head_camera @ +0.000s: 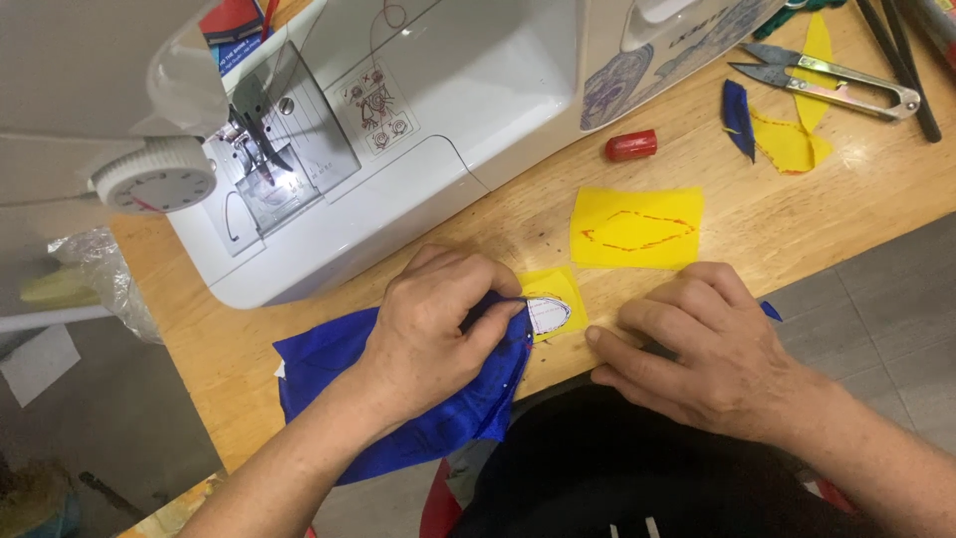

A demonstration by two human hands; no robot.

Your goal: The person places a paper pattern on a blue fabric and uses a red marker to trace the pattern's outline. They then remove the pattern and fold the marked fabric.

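Observation:
My left hand (438, 329) presses down on a blue cloth (329, 364) at the table's front edge, its thumb and fingers pinched at the cloth's edge next to a small yellow fabric piece (553, 289) bearing a white leaf-shaped paper pattern (548, 314). My right hand (697, 349) rests knuckles-up just to the right of that piece, fingers curled over a bit of blue fabric (771, 312); what it holds underneath is hidden. A yellow fabric rectangle (637, 227) marked with a red dashed diamond lies just beyond my right hand.
A white sewing machine (398, 130) fills the far left of the wooden table (876, 189). A red cap (631, 145), thread snips (827, 80), yellow scraps (787, 144) and a blue scrap (738, 115) lie at the far right. A plastic bag (95, 269) hangs left.

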